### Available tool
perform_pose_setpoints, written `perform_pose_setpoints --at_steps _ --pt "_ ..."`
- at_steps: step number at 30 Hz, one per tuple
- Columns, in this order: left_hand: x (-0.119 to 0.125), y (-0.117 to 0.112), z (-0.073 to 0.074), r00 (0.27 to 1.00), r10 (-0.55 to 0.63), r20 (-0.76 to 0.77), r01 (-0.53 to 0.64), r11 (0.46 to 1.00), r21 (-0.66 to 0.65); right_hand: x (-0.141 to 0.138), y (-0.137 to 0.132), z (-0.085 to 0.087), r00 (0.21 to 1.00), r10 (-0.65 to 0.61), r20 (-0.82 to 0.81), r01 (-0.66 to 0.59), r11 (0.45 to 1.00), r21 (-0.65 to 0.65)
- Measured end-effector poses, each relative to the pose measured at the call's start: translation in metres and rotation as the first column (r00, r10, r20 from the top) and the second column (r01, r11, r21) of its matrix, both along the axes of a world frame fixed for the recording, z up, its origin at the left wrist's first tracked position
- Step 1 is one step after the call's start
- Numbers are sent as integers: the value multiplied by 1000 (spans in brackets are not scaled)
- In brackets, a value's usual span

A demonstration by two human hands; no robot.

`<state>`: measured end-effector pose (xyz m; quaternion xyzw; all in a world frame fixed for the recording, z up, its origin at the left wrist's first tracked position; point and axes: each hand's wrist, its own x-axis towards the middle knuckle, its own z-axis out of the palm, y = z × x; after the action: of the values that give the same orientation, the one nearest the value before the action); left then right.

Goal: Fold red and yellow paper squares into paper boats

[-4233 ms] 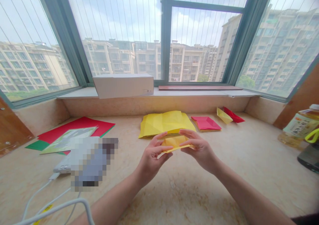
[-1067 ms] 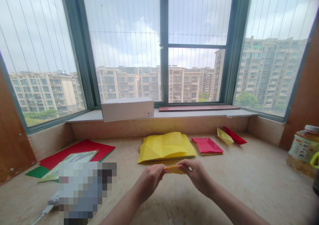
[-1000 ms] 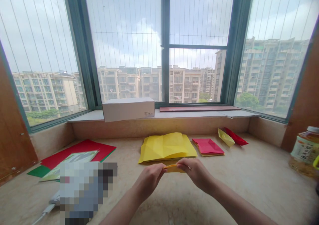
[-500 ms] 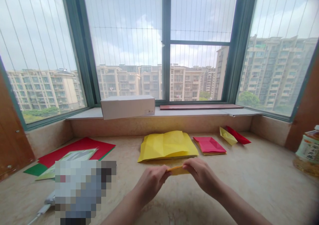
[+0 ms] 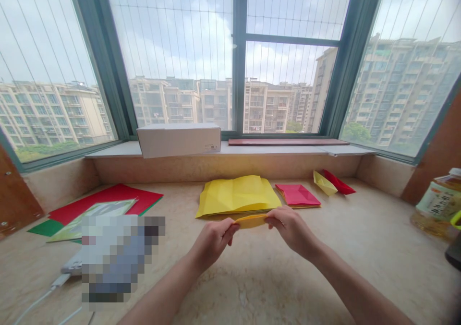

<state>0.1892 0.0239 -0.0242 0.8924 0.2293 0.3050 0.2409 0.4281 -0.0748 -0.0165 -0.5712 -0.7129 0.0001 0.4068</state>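
Note:
A narrow folded piece of orange-yellow paper (image 5: 251, 221) is stretched between my hands above the stone ledge. My left hand (image 5: 215, 236) pinches its left end between thumb and fingers. At the right end, my right hand (image 5: 290, 229) grips it the same way. Just beyond lies a stack of creased yellow paper (image 5: 237, 195). To its right is a small stack of folded paper with a pink sheet (image 5: 298, 195) on top. Farther right rest a pale yellow paper boat (image 5: 324, 184) and a red paper boat (image 5: 338, 183), side by side.
Red paper (image 5: 118, 193) and green paper (image 5: 45, 228) lie at the left, under a pale green packet (image 5: 93, 214). Nearer is a pixelated object with a white cable (image 5: 39, 298). A white box (image 5: 180, 141) stands on the sill; a bottle (image 5: 437, 202) is at the right.
The view has tilted down slightly, so the ledge and its things appear higher. My hands still hold the folded paper, which now tilts up to the right and shows more of its face.

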Motion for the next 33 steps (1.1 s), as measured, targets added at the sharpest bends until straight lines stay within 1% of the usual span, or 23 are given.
perform_pose_setpoints --at_steps 3,6,8,11,12,14,15,17,18,19,21,22,24,25,27,28,30,33 --pt "2 -2 0 1000 5 29 -5 1000 -15 -2 1 -2 997 11 -70 -9 1000 25" --pt "4 -4 0 999 16 44 -14 999 -37 -5 2 -4 977 9 -212 -8 1000 6" --pt "4 -6 1 999 41 26 -40 999 -32 -8 2 -5 964 3 -266 -5 1000 -9" --pt "4 -12 5 994 109 3 -109 994 18 -12 0 -4 969 23 -247 -34 999 -42" --pt "4 -14 6 993 117 3 -117 992 35 -14 -1 -3 973 35 -228 -48 998 -52" --pt "5 -18 9 996 90 2 -90 995 39 -18 -3 -2 978 54 -204 -69 995 -67" --pt "6 -20 9 998 70 7 -70 997 13 -20 -3 -1 976 55 -209 -72 995 -74" --pt "9 -23 8 998 41 52 -34 993 -116 -24 -4 0 965 39 -260 -63 995 -83" --pt "12 -24 7 994 41 101 -18 977 -213 -25 -5 0 952 32 -303 -59 995 -81" --pt "14 -26 6 985 53 161 1 947 -321 -27 -5 1 934 32 -357 -62 995 -73" --pt "19 -28 3 957 88 275 71 852 -519 -29 -5 1 875 76 -477 -112 993 -47" --pt "21 -30 2 943 101 318 114 799 -591 -30 -5 1 839 117 -532 -159 987 -34" --pt "24 -32 1 918 116 378 189 711 -678 -32 -4 0 771 193 -606 -257 966 -18" --pt "25 -34 1 909 120 399 216 683 -698 -34 -4 -1 753 216 -622 -291 957 -20" --pt "26 -36 1 900 117 421 248 657 -712 -39 -4 -3 751 231 -619 -319 947 -33" --pt "27 -37 1 900 110 422 253 657 -710 -42 -4 -4 761 228 -607 -317 948 -42" --pt "27 -38 0 908 84 411 248 682 -688 -46 -4 -6 791 208 -576 -292 955 -57" --pt "28 -38 -4 928 70 365 184 767 -614 -50 -4 -7 831 146 -537 -214 974 -67"
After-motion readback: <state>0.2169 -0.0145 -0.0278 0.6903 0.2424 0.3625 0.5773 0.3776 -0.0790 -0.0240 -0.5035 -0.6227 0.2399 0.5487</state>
